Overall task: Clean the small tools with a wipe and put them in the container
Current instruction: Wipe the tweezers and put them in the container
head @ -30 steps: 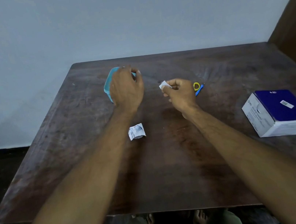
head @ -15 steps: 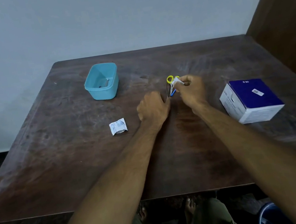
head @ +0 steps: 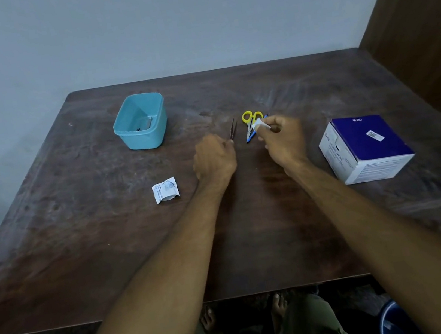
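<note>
On the table (head: pixel 254 247), the container (head: pixel 140 121) sat far left, scissors (head: pixel 251 121) mid-table, the box (head: pixel 365 146) near the right edge, a wrapper (head: pixel 165 190) nearer me.

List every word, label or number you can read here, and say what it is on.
"BD": top of the blue and white box, and again on its white side.
Other print on the box's sides and its sticker: too blurred to read.
Print on the torn wrapper: too small to read.

Head view — down over table (head: pixel 82 244)
</note>
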`<move>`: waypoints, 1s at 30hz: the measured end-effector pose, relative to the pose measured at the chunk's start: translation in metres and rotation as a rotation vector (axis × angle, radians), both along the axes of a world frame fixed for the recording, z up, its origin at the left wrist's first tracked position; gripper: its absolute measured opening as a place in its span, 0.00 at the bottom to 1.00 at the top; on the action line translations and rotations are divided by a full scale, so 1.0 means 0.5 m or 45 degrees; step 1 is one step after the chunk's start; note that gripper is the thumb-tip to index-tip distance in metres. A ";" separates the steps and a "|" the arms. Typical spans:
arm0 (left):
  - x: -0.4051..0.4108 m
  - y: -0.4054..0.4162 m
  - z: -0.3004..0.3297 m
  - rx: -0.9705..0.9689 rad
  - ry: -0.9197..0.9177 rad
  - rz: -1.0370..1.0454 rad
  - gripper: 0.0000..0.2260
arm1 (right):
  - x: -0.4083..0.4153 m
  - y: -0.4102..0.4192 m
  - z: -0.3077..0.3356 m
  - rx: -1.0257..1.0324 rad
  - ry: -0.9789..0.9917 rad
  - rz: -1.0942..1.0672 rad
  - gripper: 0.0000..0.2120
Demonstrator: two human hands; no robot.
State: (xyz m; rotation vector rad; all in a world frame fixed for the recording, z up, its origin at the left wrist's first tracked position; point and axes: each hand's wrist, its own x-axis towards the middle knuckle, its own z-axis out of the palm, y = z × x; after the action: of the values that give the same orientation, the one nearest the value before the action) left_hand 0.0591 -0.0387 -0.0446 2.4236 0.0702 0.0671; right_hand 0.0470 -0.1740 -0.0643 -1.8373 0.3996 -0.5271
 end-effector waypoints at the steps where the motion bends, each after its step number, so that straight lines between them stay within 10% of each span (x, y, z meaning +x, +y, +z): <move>1: -0.001 0.011 0.000 -0.159 0.018 0.016 0.13 | -0.004 0.006 0.004 -0.032 -0.032 0.032 0.07; 13: -0.043 0.070 -0.005 -1.155 0.396 0.082 0.04 | -0.023 0.076 0.011 -1.061 -0.406 0.317 0.10; 30: -0.048 0.075 -0.002 -1.267 0.373 0.061 0.03 | -0.035 0.066 -0.002 -1.447 -0.158 0.490 0.22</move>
State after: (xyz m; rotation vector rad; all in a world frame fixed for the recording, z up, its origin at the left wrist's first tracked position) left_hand 0.0351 -0.0012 -0.0458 1.4206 0.2327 -0.2481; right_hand 0.0297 -0.1412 -0.0651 -2.8424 -0.4553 -0.6490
